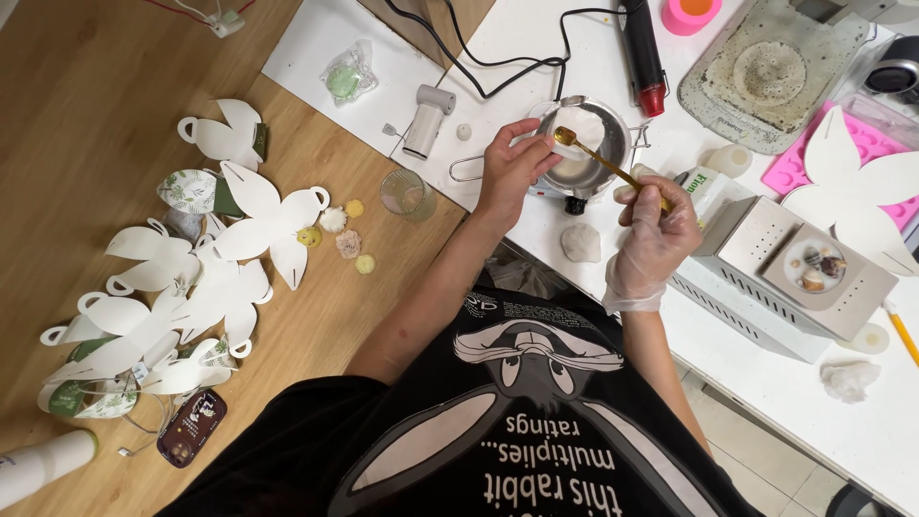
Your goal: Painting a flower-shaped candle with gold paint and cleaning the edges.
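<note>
Left hand (pixel 512 168): bare, grips the pot (pixel 586 146) rim, steadying it.
Right hand (pixel 656 235): gloved, pinches the spoon (pixel 598 158), bowl over the pot.
Tabletop (pixel 536 38): white, right of the paper cutouts (pixel 239 249).

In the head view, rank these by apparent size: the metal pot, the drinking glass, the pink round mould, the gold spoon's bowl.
1. Metal pot
2. and 3. Drinking glass and pink round mould: look alike, and the mould is cut off by the frame edge, so unranked.
4. Gold spoon's bowl

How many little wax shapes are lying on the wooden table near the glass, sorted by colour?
Small yellow wax shapes: 3
Small white flower-shaped wax piece: 1
Small pinkish wax piece: 1
Total: 5
</note>
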